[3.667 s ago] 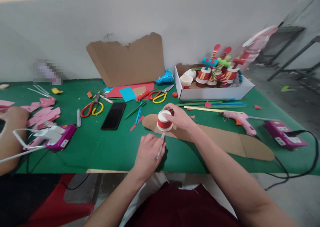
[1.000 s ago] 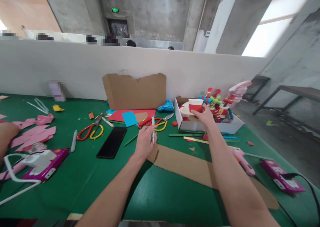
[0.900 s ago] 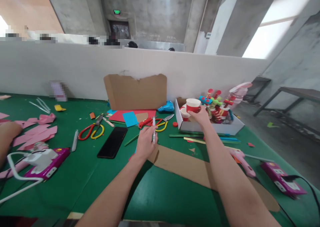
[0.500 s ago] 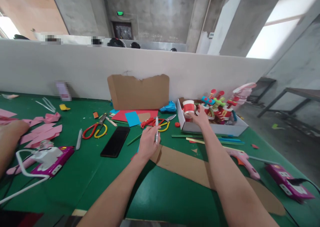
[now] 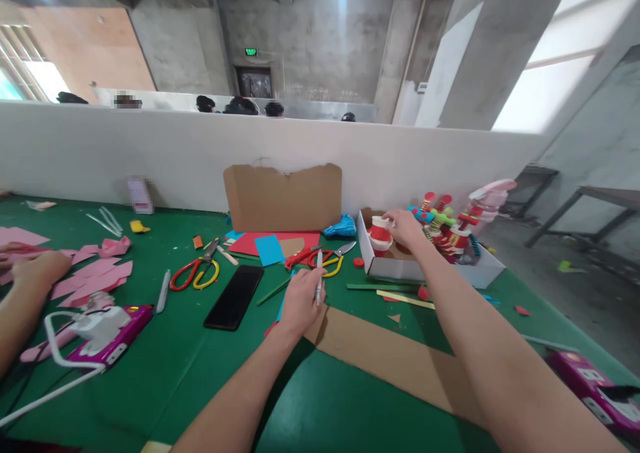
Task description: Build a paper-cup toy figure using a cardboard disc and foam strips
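Observation:
My left hand (image 5: 300, 301) holds a grey marker pen (image 5: 319, 282) upright over the green table (image 5: 200, 373), near the end of a long cardboard strip (image 5: 390, 356). My right hand (image 5: 405, 228) reaches into a white cardboard box (image 5: 425, 266) at the back right. It is shut on a red-and-white paper cup (image 5: 381, 232), tilted on its side above another cup. Finished cup toys with coloured paper tops (image 5: 447, 223) fill the right part of the box.
Two pairs of red-and-yellow scissors (image 5: 195, 274) (image 5: 320, 261), a black phone (image 5: 234, 297), coloured paper sheets (image 5: 273, 245) and a leaning cardboard sheet (image 5: 284, 198) lie ahead. A purple power strip (image 5: 107, 330) and pink paper pieces (image 5: 95, 273) are at left, beside another person's arm (image 5: 20, 300).
My right hand carried the red cup from the cardboard strip up into the white box and tipped it over. My left hand lifted the marker and stayed near the strip's end.

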Demonstrator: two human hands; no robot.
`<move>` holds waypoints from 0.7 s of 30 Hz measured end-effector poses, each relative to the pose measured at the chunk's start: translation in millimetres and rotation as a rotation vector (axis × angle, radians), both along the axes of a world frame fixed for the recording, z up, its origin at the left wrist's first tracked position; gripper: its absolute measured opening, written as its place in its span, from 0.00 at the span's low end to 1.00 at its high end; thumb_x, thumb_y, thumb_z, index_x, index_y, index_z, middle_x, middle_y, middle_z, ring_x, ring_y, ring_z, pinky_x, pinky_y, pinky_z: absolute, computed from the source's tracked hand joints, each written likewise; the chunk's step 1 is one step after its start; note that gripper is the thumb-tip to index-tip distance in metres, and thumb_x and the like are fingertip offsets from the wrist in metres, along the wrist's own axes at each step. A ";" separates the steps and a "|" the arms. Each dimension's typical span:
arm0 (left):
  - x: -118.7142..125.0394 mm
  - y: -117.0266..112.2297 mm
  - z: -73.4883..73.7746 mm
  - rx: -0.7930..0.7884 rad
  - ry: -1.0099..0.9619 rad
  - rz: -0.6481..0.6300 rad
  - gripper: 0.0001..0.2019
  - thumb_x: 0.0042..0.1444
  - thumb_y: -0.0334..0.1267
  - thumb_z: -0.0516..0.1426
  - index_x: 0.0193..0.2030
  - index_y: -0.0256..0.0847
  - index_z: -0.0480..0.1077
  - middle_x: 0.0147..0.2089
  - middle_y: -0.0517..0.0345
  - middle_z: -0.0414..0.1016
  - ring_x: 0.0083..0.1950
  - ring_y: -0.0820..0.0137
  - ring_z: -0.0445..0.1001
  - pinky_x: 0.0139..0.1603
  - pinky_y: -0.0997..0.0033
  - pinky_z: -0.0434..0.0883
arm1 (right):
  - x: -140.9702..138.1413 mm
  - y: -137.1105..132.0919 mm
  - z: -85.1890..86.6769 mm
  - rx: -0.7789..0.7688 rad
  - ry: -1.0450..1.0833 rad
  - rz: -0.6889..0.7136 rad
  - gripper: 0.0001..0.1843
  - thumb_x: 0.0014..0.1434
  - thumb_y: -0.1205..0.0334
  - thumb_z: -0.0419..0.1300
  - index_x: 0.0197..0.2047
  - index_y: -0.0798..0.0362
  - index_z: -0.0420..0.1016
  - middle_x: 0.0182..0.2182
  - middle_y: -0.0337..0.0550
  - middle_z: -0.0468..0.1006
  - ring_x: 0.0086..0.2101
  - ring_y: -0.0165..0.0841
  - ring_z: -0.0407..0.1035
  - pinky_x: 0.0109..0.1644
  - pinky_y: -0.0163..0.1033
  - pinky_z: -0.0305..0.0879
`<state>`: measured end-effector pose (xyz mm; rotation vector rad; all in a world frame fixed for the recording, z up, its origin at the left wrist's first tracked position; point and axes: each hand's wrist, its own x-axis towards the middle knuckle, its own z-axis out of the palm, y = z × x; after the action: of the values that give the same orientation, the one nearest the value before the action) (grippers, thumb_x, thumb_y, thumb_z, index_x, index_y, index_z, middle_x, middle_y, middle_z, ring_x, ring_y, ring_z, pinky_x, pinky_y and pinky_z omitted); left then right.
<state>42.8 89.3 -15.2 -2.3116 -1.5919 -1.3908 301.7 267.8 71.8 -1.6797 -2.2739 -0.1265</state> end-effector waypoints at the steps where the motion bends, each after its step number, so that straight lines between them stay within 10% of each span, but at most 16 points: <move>1: 0.2 0.0 -0.1 -0.001 0.005 -0.005 0.12 0.56 0.30 0.49 0.46 0.39 0.69 0.38 0.50 0.75 0.41 0.63 0.71 0.43 0.62 0.69 | 0.9 -3.9 -2.3 -0.006 0.017 -0.005 0.16 0.53 0.68 0.56 0.45 0.56 0.77 0.42 0.54 0.77 0.44 0.43 0.68 0.51 0.45 0.61; 8: -3.2 -1.1 2.0 0.001 -0.009 -0.013 0.15 0.56 0.29 0.49 0.50 0.38 0.67 0.41 0.51 0.75 0.41 0.64 0.70 0.44 0.64 0.69 | -23.6 -55.4 -16.7 0.170 0.503 0.009 0.18 0.53 0.62 0.56 0.47 0.55 0.74 0.44 0.52 0.76 0.42 0.41 0.69 0.49 0.47 0.64; 15: -2.7 -4.1 6.2 -0.011 0.085 -0.075 0.26 0.52 0.26 0.49 0.60 0.38 0.62 0.56 0.47 0.70 0.57 0.60 0.65 0.56 0.57 0.64 | -107.3 -143.1 -42.6 -0.647 1.090 0.271 0.24 0.54 0.39 0.55 0.34 0.54 0.72 0.27 0.40 0.74 0.25 0.29 0.66 0.27 0.34 0.62; 21: 0.0 -4.0 3.4 -0.115 0.058 -0.178 0.33 0.50 0.25 0.49 0.66 0.39 0.55 0.62 0.46 0.65 0.63 0.60 0.60 0.61 0.54 0.60 | -123.8 -164.2 -53.9 -0.837 1.193 0.432 0.27 0.43 0.37 0.64 0.27 0.55 0.68 0.19 0.32 0.65 0.21 0.23 0.57 0.24 0.32 0.54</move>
<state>42.8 85.2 -11.7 -2.5914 -1.5221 -1.2800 177.8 103.6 17.9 -0.9223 -1.6307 1.6149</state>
